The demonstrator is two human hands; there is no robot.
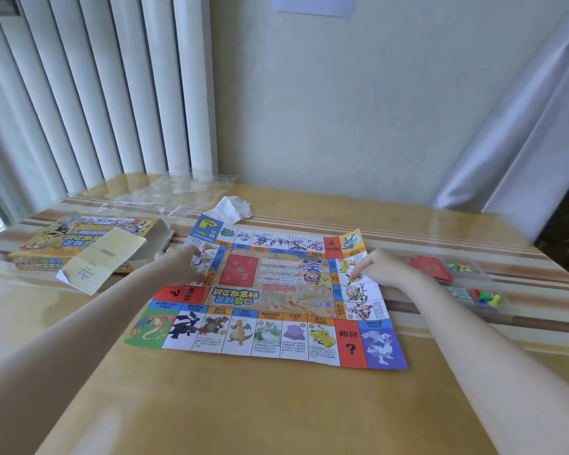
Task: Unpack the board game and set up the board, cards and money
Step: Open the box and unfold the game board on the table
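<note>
Board (pixel 270 300) is unfolded and lying flat on the counter (pixel 276 405), printed side up, creases visible. Left hand (pixel 184 262) rests on the board's left edge, fingers look fairly straight but blurred; nothing held. Right hand (pixel 380 269) is on the board's right edge, index finger pointing down onto a square, other fingers curled, grip has hold of nothing. Yellow game box (pixel 76 238) sits left of the board, flap open, with a folded cream leaflet (pixel 102 261) lying on its near side. Clear plastic bag (pixel 168 195) and a crumpled white paper (pixel 232 208) lie beyond the board's far edge. Right of the board: red card stack (pixel 431 267), plus small coloured pieces (pixel 485 298) in clear wrapping. Money not identifiable.
</note>
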